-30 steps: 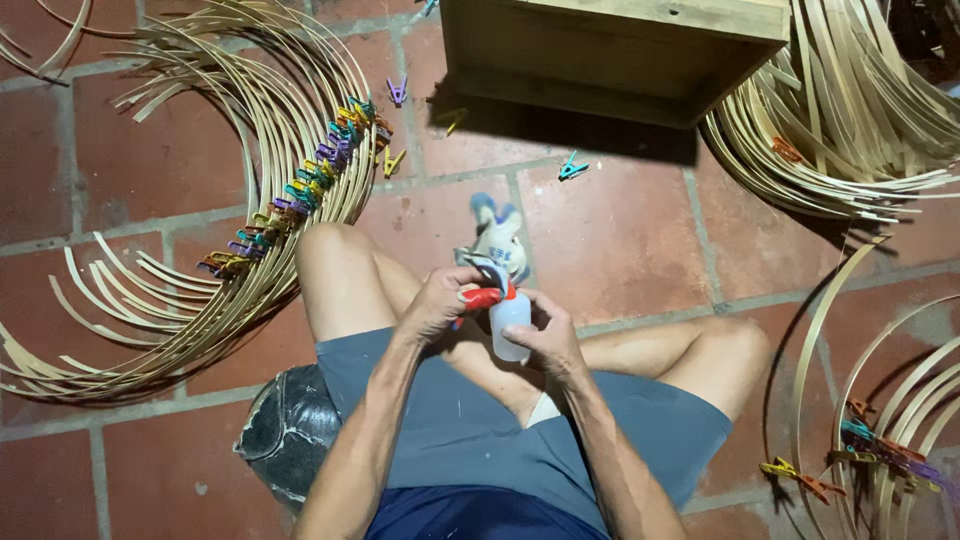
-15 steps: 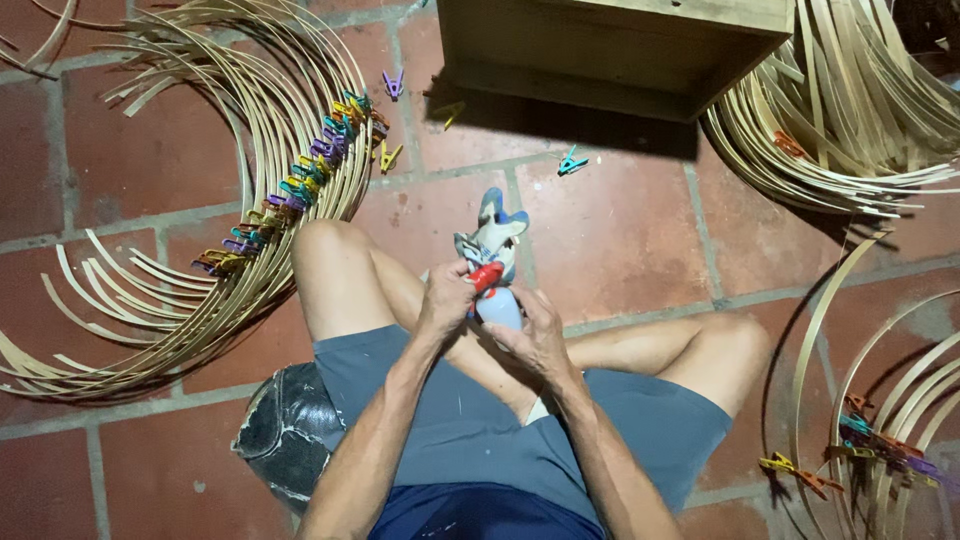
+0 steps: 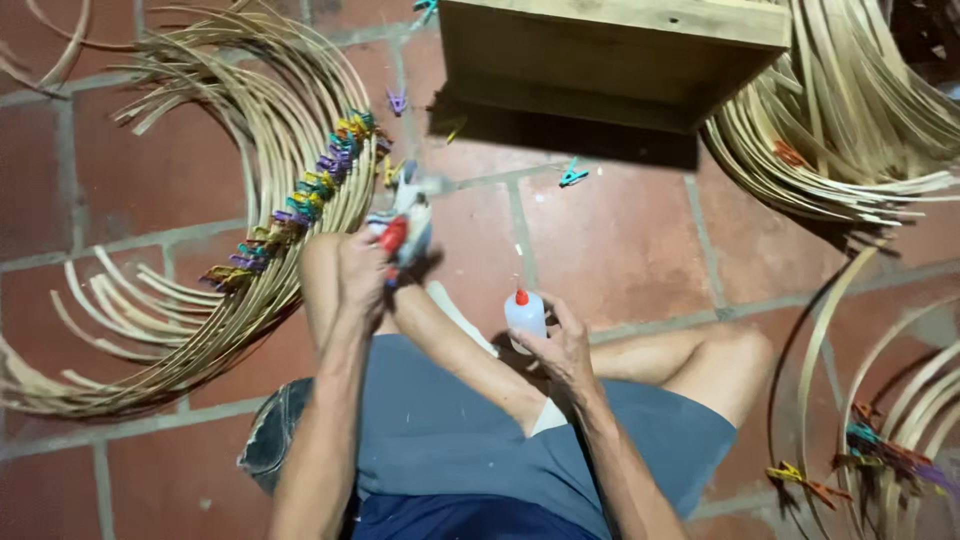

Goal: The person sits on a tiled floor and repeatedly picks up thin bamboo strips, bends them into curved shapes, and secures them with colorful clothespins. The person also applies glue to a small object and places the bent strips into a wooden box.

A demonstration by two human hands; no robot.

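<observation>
**Glue bottle in one hand, red-tipped bundle in the other, over a tiled floor**

Head view: the person sits on the red tile floor (image 3: 620, 250) with knees spread, looking down at both hands. The right hand (image 3: 562, 345) is closed around a small white squeeze bottle (image 3: 525, 318) with a red nozzle; the bottle stands upright, just above the right thigh, near the middle of the picture. The left hand (image 3: 358, 272) is raised over the left knee and grips a small whitish bundle with a red tip (image 3: 405, 228); motion blur hides what exactly it is. The two hands are well apart.

To the left, a large arc of curved bamboo strips (image 3: 200, 300) sweeps across the floor, its inner edge just beside the left hand. A row of coloured clothes pegs (image 3: 315, 195) is clipped along that arc. A wooden box (image 3: 610, 55) lies at the top, its near edge casting a dark shadow on the tiles. A loose teal peg (image 3: 573, 175) lies just below that shadow. A second heap of bamboo strips (image 3: 850, 130) fills the upper right, and more bent strips with pegs (image 3: 880, 450) crowd the lower right edge.

Bare tiles lie between the box, the bottle and the right-hand heap.
</observation>
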